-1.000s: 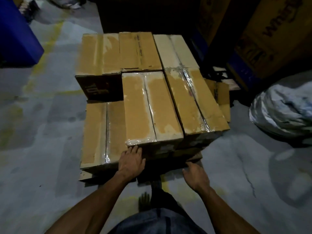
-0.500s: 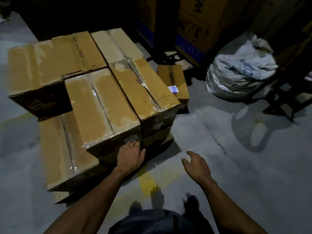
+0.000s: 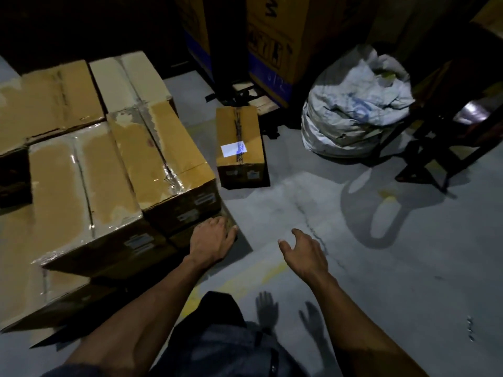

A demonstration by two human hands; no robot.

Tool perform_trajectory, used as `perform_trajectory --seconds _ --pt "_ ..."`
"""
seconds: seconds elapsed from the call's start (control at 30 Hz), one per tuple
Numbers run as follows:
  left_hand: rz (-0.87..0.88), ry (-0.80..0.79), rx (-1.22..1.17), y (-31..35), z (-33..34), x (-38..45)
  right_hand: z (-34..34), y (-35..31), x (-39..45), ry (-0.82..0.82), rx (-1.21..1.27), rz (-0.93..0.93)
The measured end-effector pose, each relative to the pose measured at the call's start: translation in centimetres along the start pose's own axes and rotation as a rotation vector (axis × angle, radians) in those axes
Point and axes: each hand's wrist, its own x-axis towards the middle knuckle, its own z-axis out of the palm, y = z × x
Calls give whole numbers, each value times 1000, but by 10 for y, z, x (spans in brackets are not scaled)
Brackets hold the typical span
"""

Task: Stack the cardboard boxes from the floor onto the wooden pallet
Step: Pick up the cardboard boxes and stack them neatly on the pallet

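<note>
Several taped cardboard boxes (image 3: 81,186) are stacked in two layers at the left; the pallet under them is almost entirely hidden. One smaller cardboard box (image 3: 239,137) with a white label stands alone on the floor beyond the stack's right corner. My left hand (image 3: 212,238) rests with flat fingers on the near right corner of the stack's lower layer. My right hand (image 3: 304,251) hovers over the bare floor, fingers loose, holding nothing.
A crumpled white sack (image 3: 356,104) lies on the floor at the right. Tall printed cartons (image 3: 275,44) stand behind the lone box. A dark wooden frame (image 3: 446,142) stands at the far right. Grey concrete floor (image 3: 381,268) stretches out to my right.
The view has swung right, bringing the lone box and the sack closer to centre. My left hand slid along the stack toward its right corner. My right hand lifted off the stack and hangs free.
</note>
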Motion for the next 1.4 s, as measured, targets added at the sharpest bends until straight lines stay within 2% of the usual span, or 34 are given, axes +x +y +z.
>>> perform_trajectory --seconds 0.2,0.4,0.5,0.77,0.9,1.17,1.4 --pt "-18 -9 -27 53 -1 75 -56 12 68 26 -25 -25" --pt "-65 -17 -60 91 11 192 -99 20 177 -18 -72 -29" --pt "-90 -51 -67 102 7 255 -128 11 237 -45 -100 -33" --pt "-203 31 -19 119 -39 382 -200 -33 372 -103 -122 -113" --pt "-296 21 -48 118 -43 427 -221 -51 443 -140 -135 -152" --pt "-595 24 -84 106 -45 517 -249 -89 599 -260 -176 -247" --pt "-771 12 -194 104 -74 586 -268 -146 688 -335 -157 -254"
